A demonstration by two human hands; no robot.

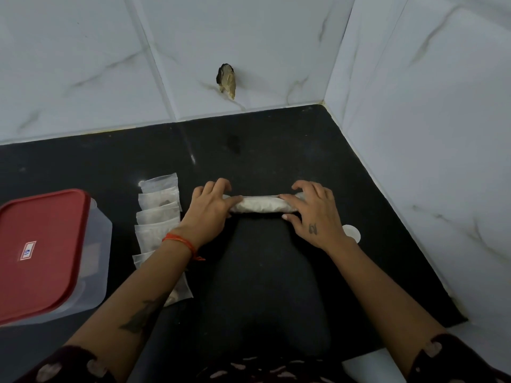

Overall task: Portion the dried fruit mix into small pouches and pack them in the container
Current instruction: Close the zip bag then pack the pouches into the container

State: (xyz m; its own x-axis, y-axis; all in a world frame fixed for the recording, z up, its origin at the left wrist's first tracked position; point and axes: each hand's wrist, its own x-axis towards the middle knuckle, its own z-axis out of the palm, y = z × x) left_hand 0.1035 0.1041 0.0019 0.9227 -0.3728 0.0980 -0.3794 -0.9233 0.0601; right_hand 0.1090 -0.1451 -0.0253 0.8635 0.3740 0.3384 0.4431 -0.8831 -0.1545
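Black bench (276,272) is sitting in a white-tiled corner. Nearest, a red-lidded container (41,252) and a row of small pouches (157,217) are lying left. Farther, left hand (210,205) and right hand (312,214) are gripping a rolled white bag (260,204), its long axis running left to right. Loosened fingers risk it unrolling, spilling fruit.

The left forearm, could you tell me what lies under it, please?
Under the left forearm runs a row of small clear pouches on the black counter. The pouches directly beneath it are covered, so their number is unclear.
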